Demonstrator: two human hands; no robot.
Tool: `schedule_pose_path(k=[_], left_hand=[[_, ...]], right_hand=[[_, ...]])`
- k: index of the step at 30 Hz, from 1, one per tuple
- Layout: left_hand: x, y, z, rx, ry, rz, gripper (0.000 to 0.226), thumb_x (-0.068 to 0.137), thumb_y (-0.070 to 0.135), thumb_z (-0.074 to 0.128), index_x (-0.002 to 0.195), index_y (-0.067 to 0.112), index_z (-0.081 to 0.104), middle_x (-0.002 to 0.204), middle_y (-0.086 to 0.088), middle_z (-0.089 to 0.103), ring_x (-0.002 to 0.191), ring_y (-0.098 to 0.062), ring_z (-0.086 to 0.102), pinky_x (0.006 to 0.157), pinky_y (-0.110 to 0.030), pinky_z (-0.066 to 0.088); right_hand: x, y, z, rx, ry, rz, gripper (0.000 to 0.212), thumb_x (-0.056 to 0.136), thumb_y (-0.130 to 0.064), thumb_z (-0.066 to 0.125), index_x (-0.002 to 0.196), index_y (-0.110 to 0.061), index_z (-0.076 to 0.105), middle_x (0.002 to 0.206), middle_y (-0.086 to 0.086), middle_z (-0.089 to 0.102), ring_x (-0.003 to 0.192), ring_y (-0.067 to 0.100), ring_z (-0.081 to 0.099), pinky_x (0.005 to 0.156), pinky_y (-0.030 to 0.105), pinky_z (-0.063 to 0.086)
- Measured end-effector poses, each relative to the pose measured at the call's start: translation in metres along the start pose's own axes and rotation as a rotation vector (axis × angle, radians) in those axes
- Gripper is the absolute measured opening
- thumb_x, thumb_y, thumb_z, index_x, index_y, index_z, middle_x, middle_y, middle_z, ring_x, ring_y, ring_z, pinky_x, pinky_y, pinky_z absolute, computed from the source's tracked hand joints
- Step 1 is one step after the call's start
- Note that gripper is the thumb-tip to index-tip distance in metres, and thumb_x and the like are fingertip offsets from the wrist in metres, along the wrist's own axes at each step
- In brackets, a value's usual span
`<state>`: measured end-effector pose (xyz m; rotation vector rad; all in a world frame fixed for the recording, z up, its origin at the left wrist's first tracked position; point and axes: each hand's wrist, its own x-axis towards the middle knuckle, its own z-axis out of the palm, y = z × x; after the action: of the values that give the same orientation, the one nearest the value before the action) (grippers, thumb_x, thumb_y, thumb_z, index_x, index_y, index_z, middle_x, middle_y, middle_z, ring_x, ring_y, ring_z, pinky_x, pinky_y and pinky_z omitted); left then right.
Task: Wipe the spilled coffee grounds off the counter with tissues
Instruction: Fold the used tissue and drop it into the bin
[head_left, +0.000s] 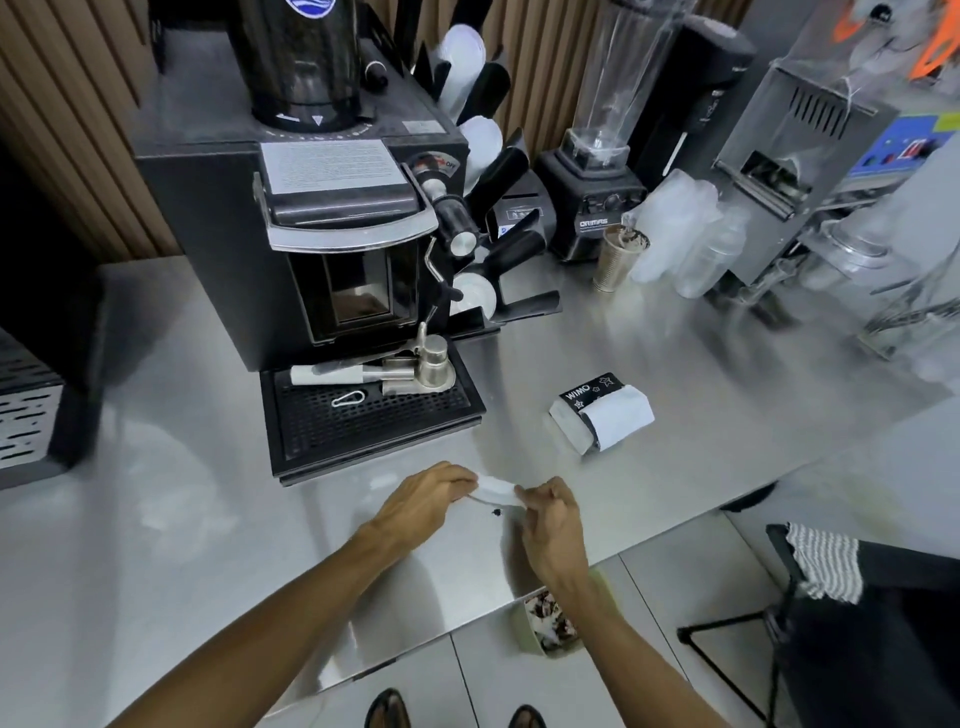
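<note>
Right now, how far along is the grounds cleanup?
Done: the bin below the counter already holds soiled-looking scraps. In hand: left hand and right hand pinch one white tissue between them above the counter. Left: a small dark clump of grounds lies under it, unwiped.

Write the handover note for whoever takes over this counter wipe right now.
Left hand pinches one end of the tissue; right hand pinches the other end, holding it low over the steel counter.
A small dark clump of coffee grounds lies on the counter just below the tissue. The tissue pack lies further back, to the right. A bin below the counter edge holds what look like soiled tissues.
Done: tissue in hand. Left: wipe up the clump, bin the tissue.
</note>
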<state>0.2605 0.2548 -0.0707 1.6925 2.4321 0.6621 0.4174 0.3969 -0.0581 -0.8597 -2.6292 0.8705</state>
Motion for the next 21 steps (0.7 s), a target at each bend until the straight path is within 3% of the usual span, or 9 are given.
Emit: schedule_pose_path(k=[3,6,12,14,18,21], left_hand=[[0.022,0.007,0.003,-0.002,-0.032,0.015,0.030,0.096,0.007,0.055,0.123,0.012,0.065,0.125,-0.001,0.062,0.111,-0.020,0.058,0.093,-0.030,0.050],[0.046,0.014,0.003,0.010,-0.096,0.031,0.026,0.098,0.012,0.051,0.120,0.012,0.064,0.124,0.000,0.059,0.112,-0.021,0.054,0.091,-0.034,0.049],[0.048,0.009,-0.007,0.100,-0.145,0.123,0.016,0.092,0.002,0.057,0.103,0.007,0.067,0.111,-0.002,0.060,0.100,-0.021,0.056,0.075,-0.040,0.053],[0.036,0.000,-0.010,0.124,-0.167,0.141,0.022,0.088,-0.003,0.057,0.103,0.008,0.068,0.112,-0.001,0.059,0.103,-0.021,0.054,0.075,-0.037,0.052],[0.012,-0.014,-0.014,0.092,-0.168,0.062,0.021,0.092,0.003,0.053,0.102,0.011,0.069,0.109,0.000,0.060,0.103,-0.020,0.055,0.078,-0.036,0.051],[0.009,-0.004,-0.024,0.060,-0.194,-0.030,0.021,0.096,0.013,0.047,0.099,0.009,0.068,0.106,-0.004,0.060,0.100,-0.022,0.056,0.081,-0.037,0.047]], right_hand=[[0.010,0.008,-0.012,-0.050,0.059,0.042,0.023,0.087,0.000,0.055,0.107,0.000,0.066,0.100,0.008,0.052,0.084,0.009,0.050,0.080,0.033,0.049],[0.009,0.015,-0.012,-0.230,0.059,0.040,0.021,0.094,-0.007,0.051,0.105,-0.001,0.067,0.095,0.008,0.052,0.082,0.021,0.049,0.070,0.039,0.053],[-0.011,-0.008,0.008,-0.234,0.123,0.040,0.040,0.095,-0.019,0.028,0.099,0.001,0.063,0.084,0.002,0.045,0.077,0.027,0.046,0.057,0.033,0.042],[-0.020,-0.021,0.018,-0.235,0.088,0.012,0.025,0.095,-0.007,0.041,0.097,0.002,0.064,0.084,0.009,0.047,0.072,0.027,0.046,0.052,0.032,0.041],[-0.025,-0.037,0.024,-0.125,0.004,0.021,0.019,0.095,-0.004,0.050,0.105,0.001,0.065,0.093,0.009,0.047,0.077,0.026,0.050,0.065,0.035,0.051],[-0.018,-0.037,0.012,0.014,0.036,0.076,0.021,0.088,0.003,0.057,0.104,0.000,0.072,0.094,0.012,0.056,0.073,0.021,0.056,0.073,0.013,0.043]])
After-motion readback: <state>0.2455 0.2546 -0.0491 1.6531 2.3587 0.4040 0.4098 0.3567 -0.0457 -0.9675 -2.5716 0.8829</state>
